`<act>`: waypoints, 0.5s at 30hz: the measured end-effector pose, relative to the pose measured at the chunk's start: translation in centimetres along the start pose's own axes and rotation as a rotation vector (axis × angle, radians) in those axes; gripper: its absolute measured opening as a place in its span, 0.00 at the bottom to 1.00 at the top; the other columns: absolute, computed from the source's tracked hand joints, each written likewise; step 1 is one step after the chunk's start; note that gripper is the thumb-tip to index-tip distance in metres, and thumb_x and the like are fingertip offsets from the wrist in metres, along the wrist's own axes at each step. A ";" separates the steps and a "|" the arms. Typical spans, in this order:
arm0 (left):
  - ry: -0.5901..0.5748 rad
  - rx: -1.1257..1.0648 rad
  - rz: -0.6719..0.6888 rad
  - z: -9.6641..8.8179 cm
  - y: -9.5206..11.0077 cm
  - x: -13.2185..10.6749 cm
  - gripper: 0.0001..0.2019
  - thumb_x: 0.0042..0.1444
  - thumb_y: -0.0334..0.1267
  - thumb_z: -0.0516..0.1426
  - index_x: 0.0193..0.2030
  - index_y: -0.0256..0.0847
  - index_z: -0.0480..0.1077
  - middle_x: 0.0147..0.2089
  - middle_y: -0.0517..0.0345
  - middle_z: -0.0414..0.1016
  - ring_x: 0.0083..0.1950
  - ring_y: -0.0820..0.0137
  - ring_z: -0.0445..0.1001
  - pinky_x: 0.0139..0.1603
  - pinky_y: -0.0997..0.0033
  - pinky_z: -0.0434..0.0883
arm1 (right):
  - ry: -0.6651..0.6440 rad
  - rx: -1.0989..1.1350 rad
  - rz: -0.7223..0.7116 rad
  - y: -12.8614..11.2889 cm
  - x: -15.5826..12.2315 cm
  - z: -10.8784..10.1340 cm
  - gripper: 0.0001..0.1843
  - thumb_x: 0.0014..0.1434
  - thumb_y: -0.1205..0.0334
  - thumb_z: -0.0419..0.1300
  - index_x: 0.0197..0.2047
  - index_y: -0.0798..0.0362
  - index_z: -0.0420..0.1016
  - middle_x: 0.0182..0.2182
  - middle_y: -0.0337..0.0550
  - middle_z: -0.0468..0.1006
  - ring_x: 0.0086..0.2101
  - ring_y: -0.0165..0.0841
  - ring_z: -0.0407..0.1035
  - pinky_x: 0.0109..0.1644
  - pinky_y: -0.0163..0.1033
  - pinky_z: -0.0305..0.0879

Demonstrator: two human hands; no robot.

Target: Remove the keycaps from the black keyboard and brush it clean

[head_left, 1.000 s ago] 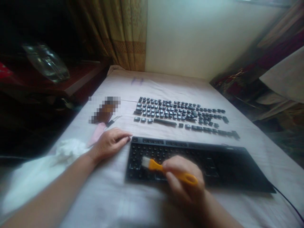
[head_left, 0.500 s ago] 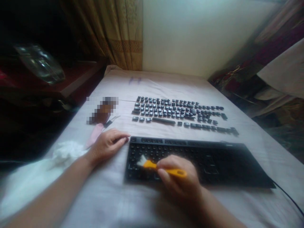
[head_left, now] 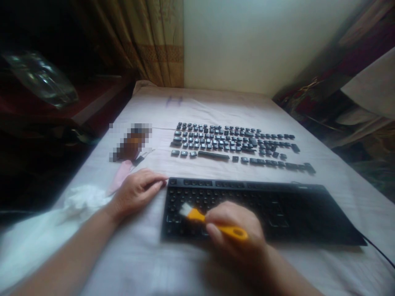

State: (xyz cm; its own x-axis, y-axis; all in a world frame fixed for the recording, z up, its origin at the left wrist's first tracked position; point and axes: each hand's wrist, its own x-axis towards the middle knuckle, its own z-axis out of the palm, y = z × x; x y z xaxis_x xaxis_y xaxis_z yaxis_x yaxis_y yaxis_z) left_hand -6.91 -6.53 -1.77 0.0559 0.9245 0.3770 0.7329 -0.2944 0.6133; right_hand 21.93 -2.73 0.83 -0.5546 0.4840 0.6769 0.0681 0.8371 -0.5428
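A black keyboard (head_left: 262, 209) with its keycaps off lies on the cloth in front of me. My right hand (head_left: 236, 224) is closed round the yellow handle of a small brush (head_left: 194, 214). The brush's pale bristles touch or hover just over the left part of the keyboard; I cannot tell which. My left hand (head_left: 140, 191) rests on the cloth, fingers stretched out, its fingertips at the keyboard's upper left corner. Beyond the keyboard, loose black keycaps (head_left: 216, 144) lie in rows, the long space bar (head_left: 213, 156) among them.
A pink cloth (head_left: 119, 176) and a small dark tool (head_left: 140, 159) lie left of the keycaps, beside a pixelated brown object (head_left: 131, 144). White fabric (head_left: 83, 201) is bunched under my left forearm. A cable (head_left: 381, 250) runs off the keyboard's right end.
The view has shifted slightly. My right hand and the brush sit a touch lower and to the right in the picture. My left hand keeps its place by the keyboard corner.
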 end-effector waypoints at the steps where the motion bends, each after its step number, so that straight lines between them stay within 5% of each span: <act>1: 0.001 0.001 0.004 0.0 0.0 0.0 0.09 0.62 0.37 0.58 0.44 0.44 0.81 0.38 0.55 0.84 0.38 0.68 0.81 0.41 0.70 0.77 | -0.004 0.010 -0.001 0.0 0.0 0.2 0.04 0.63 0.70 0.59 0.38 0.52 0.74 0.25 0.41 0.82 0.22 0.31 0.75 0.28 0.35 0.71; 7: -0.001 -0.002 0.018 0.1 -0.2 0.0 0.10 0.63 0.37 0.58 0.45 0.45 0.81 0.39 0.56 0.84 0.39 0.68 0.81 0.41 0.71 0.77 | 0.111 0.120 0.119 0.4 -0.4 -0.3 0.09 0.61 0.73 0.60 0.41 0.52 0.77 0.28 0.42 0.83 0.25 0.33 0.78 0.29 0.35 0.75; 15: -0.014 -0.017 -0.009 0.1 0.0 0.1 0.10 0.63 0.40 0.58 0.44 0.45 0.81 0.39 0.57 0.84 0.39 0.68 0.81 0.42 0.70 0.77 | 0.180 0.000 0.186 0.6 0.2 -2.1 0.08 0.58 0.73 0.59 0.30 0.52 0.74 0.21 0.38 0.77 0.19 0.30 0.72 0.24 0.34 0.70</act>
State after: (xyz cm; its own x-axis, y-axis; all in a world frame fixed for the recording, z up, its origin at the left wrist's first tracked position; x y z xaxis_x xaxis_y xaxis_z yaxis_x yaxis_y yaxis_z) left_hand -6.87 -6.37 -1.80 0.0589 0.9307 0.3611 0.7220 -0.2895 0.6284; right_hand 23.57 -1.62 1.64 -0.3761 0.6669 0.6433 0.1551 0.7298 -0.6658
